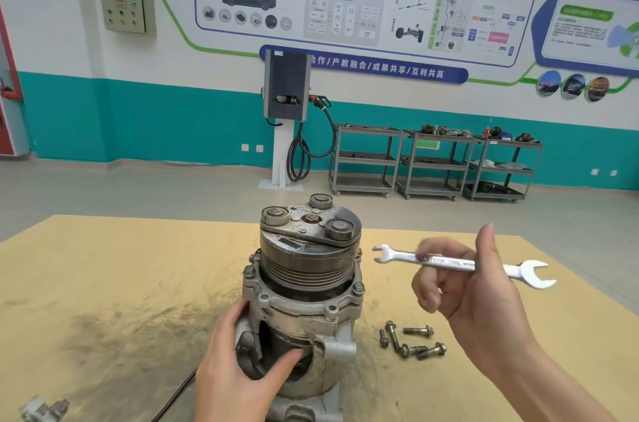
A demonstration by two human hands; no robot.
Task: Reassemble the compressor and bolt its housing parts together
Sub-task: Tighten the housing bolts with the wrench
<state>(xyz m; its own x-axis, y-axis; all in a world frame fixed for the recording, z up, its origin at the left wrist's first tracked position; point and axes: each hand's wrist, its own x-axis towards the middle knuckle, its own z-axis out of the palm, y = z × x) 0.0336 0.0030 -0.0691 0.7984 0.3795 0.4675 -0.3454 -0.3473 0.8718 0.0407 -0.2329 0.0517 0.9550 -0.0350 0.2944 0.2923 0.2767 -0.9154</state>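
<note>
The grey metal compressor (304, 286) stands upright on the yellow bench, its ribbed pulley and clutch plate on top. Bolts sit in its front housing flange (358, 288). My left hand (238, 373) grips the lower body of the compressor, thumb across the dark opening. My right hand (470, 290) holds a silver double open-end wrench (460, 264) level in the air to the right of the pulley, pinched between curled fingers and thumb. Several loose flanged bolts (411, 340) lie on the bench just right of the compressor base.
The yellow bench top (121, 283) carries a dark oily smear at left. A small metal part (41, 407) lies at the bottom left corner, and a black cable (173, 401) runs near my left wrist. Grey shelf carts (435, 162) and a charging post (285, 117) stand far behind.
</note>
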